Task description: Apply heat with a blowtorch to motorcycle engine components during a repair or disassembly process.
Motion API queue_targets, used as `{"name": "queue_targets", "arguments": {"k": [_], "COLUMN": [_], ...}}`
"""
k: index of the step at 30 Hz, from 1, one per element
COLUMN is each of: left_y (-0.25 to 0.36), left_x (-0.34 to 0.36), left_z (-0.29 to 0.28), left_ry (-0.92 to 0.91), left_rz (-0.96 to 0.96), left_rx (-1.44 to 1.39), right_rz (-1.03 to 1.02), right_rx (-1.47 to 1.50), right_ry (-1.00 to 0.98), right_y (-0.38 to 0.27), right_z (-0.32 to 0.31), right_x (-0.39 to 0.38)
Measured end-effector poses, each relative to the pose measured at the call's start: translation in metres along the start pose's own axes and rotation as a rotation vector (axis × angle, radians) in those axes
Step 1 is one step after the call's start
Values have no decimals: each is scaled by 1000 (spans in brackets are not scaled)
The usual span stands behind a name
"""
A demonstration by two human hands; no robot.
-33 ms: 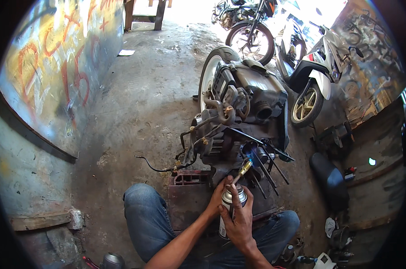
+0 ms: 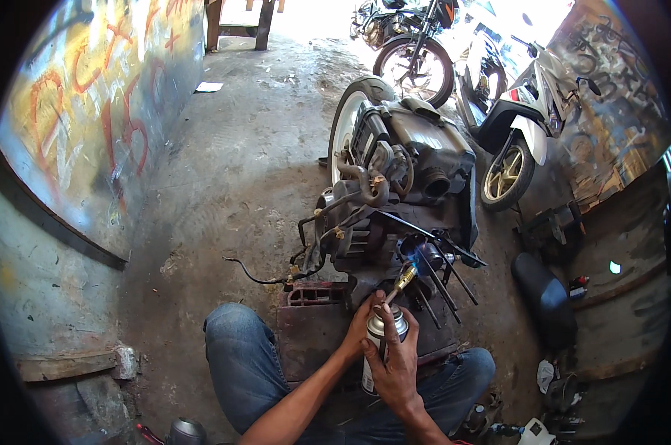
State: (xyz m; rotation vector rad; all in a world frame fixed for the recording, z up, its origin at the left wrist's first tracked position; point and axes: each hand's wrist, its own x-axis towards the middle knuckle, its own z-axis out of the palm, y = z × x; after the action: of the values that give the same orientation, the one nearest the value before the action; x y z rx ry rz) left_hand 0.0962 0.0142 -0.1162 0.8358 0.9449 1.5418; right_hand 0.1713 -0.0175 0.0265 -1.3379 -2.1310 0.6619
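A gas torch, made of a silver-topped can with a brass nozzle, is held between my hands over my lap. My right hand wraps the can from the right, its thumb and fingers along the side. At the torch's neck, my left hand grips from the left, with some fingers hidden behind the can. From the nozzle a blue flame plays on the opening of a scooter engine. Several long metal studs stick out beside that opening.
Behind the engine are a dark air-filter box and a wheel. A loose wire trails left. Under the engine lies a reddish-brown base. Scooters stand at the far right; a black seat leans nearby. A painted wall bounds the left.
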Motion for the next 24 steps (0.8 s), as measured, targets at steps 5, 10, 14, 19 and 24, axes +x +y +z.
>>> {"name": "queue_targets", "arguments": {"k": [5,10,14,19,24], "left_y": [5,-4,-17,-20,-17], "left_x": [4,1,-3,-1,2], "left_z": [0,-2,-5,-6,-6], "left_ry": [-13,-18,-15,-18,-23], "left_rz": [-102,-86,-60,28,-44], "left_rx": [-55,27,-25,89,67], "right_rz": [5,11,40,41,30], "right_rx": [1,-20,8,2,8], "right_ry": [10,-4,-15,0,2], "right_y": [-4,-4,-6,-5,-4], "right_z": [-2,-2,-2,-1,-1], "right_x": [2,1,2,2,1]}}
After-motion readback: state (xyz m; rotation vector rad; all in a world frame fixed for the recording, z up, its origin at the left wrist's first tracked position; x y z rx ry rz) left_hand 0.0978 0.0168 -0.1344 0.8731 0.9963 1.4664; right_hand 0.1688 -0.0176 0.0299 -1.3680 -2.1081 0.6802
